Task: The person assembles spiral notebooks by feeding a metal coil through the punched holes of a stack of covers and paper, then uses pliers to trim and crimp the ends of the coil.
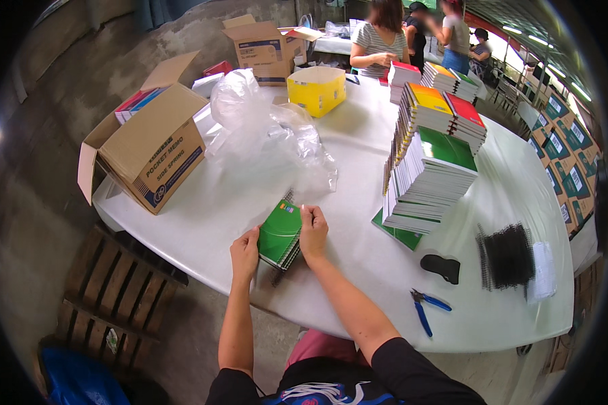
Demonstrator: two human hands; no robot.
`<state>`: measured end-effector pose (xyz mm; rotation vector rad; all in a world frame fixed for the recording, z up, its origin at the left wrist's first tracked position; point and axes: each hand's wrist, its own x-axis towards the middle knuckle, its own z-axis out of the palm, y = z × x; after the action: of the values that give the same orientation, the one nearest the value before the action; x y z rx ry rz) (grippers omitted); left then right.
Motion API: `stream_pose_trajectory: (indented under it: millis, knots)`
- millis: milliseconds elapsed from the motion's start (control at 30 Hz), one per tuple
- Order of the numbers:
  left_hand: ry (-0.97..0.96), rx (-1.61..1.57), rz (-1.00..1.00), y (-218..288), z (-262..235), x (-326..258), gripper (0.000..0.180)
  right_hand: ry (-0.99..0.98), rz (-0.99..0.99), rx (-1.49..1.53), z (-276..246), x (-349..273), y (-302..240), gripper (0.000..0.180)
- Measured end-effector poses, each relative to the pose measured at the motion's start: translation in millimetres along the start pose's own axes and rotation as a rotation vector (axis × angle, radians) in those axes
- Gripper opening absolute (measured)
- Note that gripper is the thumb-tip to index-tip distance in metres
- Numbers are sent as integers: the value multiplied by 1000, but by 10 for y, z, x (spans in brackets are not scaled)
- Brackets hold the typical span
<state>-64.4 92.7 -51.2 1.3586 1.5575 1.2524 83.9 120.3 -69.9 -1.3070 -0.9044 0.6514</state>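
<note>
A small green notebook [279, 233] lies tilted on the white table [358, 270] right in front of me, its black spiral wire along its upper right edge. My left hand [244, 254] grips the notebook's lower left corner. My right hand [313, 229] pinches its right edge beside the spiral, fingers closed on it. A loose bit of black wire pokes out below the notebook.
A tall leaning stack of notebooks [427, 172] stands to the right, with more stacks behind. Black spiral wires [508, 256], blue pliers [425, 307] and a black pad [441, 267] lie at the right. Crumpled clear plastic [263, 121], an open cardboard box [152, 145] and a yellow box [316, 89] sit farther back. People work at the far end.
</note>
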Motion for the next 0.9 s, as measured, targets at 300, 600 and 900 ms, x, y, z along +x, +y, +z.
stream_pose_trajectory:
  millis: [300, 600, 900]
  knots:
    - [48, -43, -27, 97, 45, -443, 40, -252, -10, 275, -130, 8, 150, 17]
    - [100, -377, -9, 33, 141, -456, 42, -122, 117, 354, -29, -200, -104, 44]
    - [45, -668, -156, 9, -3, -392, 52, 31, -366, -86, -213, -202, -574, 40]
